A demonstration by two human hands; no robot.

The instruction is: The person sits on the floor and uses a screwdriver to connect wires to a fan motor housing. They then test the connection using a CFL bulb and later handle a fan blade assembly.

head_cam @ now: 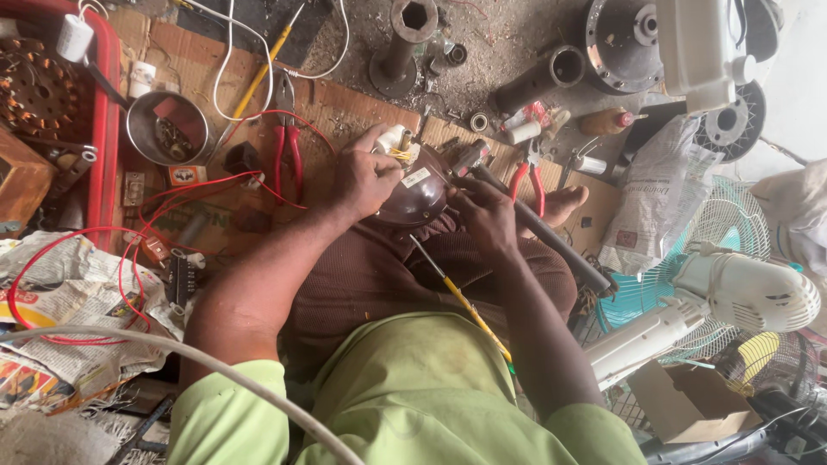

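The motor point(416, 194), a dark brown dome, rests on the person's lap, steadied there within reach of both hands. The left hand point(363, 179) is clamped over its top edge. The right hand point(484, 215) grips its other side, beside a screwdriver point(461, 299) lying across the thigh.

Your dark brown, rounded motor housing point(413, 196) rests on your lap, tipped on its side with its glossy dome facing you and a small white label on its upper face. A cluster of white and yellow wiring point(396, 142) sticks out at its far end. Your yellow-handled screwdriver point(461, 300) lies slanted across your lap, its thin metal shaft running up to the housing's lower edge.
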